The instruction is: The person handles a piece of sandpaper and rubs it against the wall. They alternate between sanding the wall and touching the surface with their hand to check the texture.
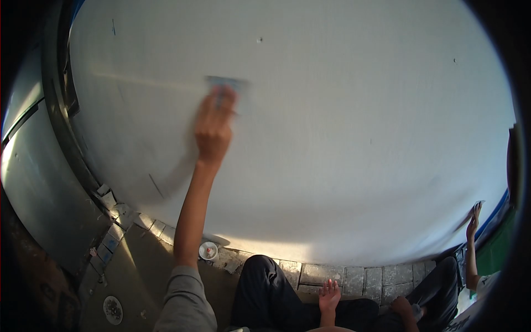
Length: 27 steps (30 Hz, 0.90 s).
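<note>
My left hand point(213, 127) is raised against a large pale grey-white wall panel point(332, 122). Its fingers are closed on a thin, flat blue-grey piece point(229, 83) whose dark straight edge shows above the fingertips. Motion blur hides exactly what kind of thing this is. Down by my dark-trousered lap, my right hand point(329, 297) rests with its fingers stretched out and nothing in it.
At the right, another person's hand point(474, 218) presses a small flat piece on the same panel. A white cup point(208, 250) stands near the panel's foot, by paving bricks point(362, 281). A pale round dish point(113, 310) lies lower left, near a metal panel point(52, 188).
</note>
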Motion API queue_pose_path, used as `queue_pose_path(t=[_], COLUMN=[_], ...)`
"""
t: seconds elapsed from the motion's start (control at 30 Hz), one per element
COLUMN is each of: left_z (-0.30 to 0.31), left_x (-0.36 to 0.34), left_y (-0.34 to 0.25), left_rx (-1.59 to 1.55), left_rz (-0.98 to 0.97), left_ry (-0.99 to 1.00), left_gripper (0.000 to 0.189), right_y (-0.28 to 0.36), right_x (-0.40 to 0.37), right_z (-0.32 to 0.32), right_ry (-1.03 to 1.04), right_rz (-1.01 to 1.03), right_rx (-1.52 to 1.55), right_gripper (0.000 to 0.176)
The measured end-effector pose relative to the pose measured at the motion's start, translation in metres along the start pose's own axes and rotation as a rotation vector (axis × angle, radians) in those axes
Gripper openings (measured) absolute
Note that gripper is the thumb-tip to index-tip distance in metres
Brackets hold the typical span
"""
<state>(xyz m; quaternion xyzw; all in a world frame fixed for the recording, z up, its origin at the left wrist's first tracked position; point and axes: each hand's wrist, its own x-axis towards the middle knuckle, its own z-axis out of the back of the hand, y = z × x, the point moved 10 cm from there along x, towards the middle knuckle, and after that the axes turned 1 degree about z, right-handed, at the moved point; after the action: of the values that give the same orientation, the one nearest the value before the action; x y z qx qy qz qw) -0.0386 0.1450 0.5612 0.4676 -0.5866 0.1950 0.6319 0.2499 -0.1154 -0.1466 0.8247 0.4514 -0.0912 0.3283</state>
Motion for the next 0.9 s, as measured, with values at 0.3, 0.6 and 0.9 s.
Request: queue_pose_path(t=[0.3, 0.6, 0.9], left_z=[-0.01, -0.003, -0.002], left_x=[-0.039, -0.046, -0.089], left_y=[-0.084, 0.033, -0.118], left_rx=[-0.169, 0.154, -0.304], left_rz=[-0.306, 0.363, -0.491], left_ry=[0.179, 0.063, 0.234], left_gripper=[0.047, 0.058, 0.053], right_y=[0.004, 0.012, 0.014], right_x=[-0.005, -0.007, -0.005], right_z=[0.0, -0.01, -0.005], right_ry=[0.0, 0.042, 0.004], right_rz=[0.023, 0.073, 0.065], right_rx=[-0.014, 0.032, 0.045], right_gripper=[0.052, 0.05, 0.049])
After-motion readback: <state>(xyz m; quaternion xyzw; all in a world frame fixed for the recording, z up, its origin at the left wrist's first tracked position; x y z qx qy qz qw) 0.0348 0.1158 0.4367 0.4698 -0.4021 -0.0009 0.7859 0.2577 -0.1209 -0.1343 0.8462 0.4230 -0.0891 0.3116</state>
